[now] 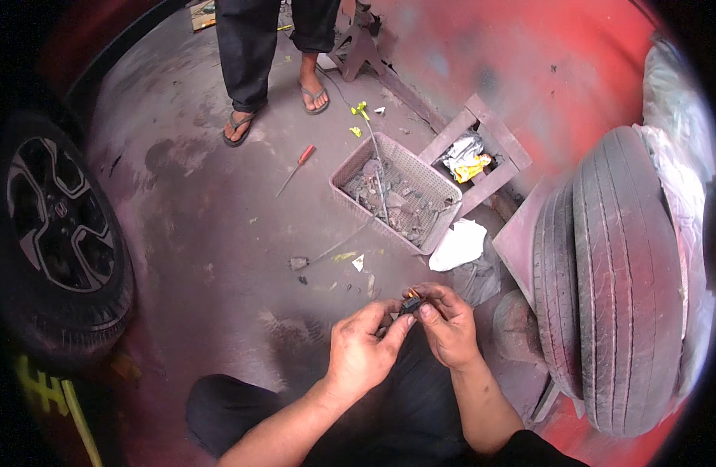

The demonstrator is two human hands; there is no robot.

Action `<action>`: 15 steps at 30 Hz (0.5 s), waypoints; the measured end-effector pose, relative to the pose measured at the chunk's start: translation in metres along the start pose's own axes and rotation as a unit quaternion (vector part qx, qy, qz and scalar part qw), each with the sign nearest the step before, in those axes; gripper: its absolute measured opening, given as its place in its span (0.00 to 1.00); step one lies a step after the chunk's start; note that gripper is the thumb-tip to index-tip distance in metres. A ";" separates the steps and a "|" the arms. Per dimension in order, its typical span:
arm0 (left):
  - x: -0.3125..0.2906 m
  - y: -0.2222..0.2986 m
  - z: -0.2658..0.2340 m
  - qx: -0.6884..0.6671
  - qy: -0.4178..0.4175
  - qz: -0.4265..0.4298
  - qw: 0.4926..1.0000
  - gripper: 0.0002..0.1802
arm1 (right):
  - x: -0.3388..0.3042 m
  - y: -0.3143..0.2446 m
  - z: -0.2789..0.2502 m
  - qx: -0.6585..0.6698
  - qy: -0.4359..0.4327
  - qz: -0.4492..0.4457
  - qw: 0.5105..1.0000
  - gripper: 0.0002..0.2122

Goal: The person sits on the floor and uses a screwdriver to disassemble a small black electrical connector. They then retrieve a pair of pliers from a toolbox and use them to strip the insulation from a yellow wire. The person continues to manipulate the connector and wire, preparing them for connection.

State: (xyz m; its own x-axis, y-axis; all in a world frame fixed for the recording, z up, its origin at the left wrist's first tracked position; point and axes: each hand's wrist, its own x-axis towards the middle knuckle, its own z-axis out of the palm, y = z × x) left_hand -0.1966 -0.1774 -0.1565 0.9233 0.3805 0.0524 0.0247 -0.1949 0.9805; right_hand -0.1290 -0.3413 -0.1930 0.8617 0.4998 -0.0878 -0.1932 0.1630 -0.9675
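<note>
Between my two hands is a small black connector (410, 305) with a bit of orange and yellow at its top. My left hand (362, 344) pinches it from the left between thumb and fingers. From the right, the thumb and fingers of my right hand (449, 331) close on the same piece, covering part of it. Both hands are held close together above my dark-clothed legs. Fine detail on the connector is too small to make out.
Ahead stands a plastic basket (346, 167) holding debris; a cord with a plug (299, 263) lies beside it. A red-handled screwdriver (306, 154) is on the floor. Tyres (630, 288) stand at right, a wheel (62, 226) at left. Another person's sandalled foot (315, 95) is beyond.
</note>
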 end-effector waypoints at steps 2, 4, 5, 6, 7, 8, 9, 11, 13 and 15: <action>0.002 -0.003 -0.004 0.024 -0.002 0.005 1.000 0.11 | 0.001 -0.010 0.011 0.003 -0.020 -0.011 1.000 0.22; 0.008 -0.005 -0.004 0.059 -0.023 0.037 0.997 0.11 | 0.003 -0.021 0.014 -0.018 -0.043 -0.024 0.999 0.23; 0.010 -0.008 -0.007 0.092 -0.039 0.063 0.993 0.11 | 0.003 -0.021 0.013 -0.031 -0.063 -0.030 0.997 0.23; 0.012 -0.009 -0.009 0.125 -0.056 0.089 0.987 0.11 | 0.004 -0.022 0.011 -0.044 -0.082 -0.036 0.995 0.23; 0.015 -0.010 -0.013 0.158 -0.070 0.105 0.979 0.11 | 0.007 -0.024 0.007 -0.067 -0.110 -0.027 0.991 0.22; 0.017 -0.008 -0.015 0.188 -0.086 0.122 0.971 0.11 | 0.011 -0.028 0.001 -0.092 -0.137 -0.017 0.986 0.21; 0.017 -0.007 -0.018 0.217 -0.102 0.139 0.961 0.11 | 0.012 -0.029 -0.002 -0.117 -0.163 -0.008 0.980 0.20; 0.015 -0.005 -0.018 0.224 -0.122 0.129 0.958 0.11 | 0.011 -0.025 -0.006 -0.079 -0.151 0.039 0.985 0.18; 0.013 -0.006 -0.017 0.201 -0.124 0.127 0.963 0.13 | 0.011 -0.014 -0.010 -0.055 -0.138 0.033 0.988 0.14; 0.013 -0.007 -0.016 0.152 -0.103 0.133 0.974 0.18 | 0.016 -0.014 -0.013 -0.043 -0.139 0.058 0.988 0.14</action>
State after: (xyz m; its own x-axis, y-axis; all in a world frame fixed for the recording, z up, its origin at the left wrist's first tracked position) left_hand -0.1907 -0.1566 -0.1599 0.9690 0.0963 0.2273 -0.1427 -0.5330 0.8340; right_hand -0.1065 -0.3471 -0.1841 0.6711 0.7274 -0.1429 -0.2330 0.0240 -0.9722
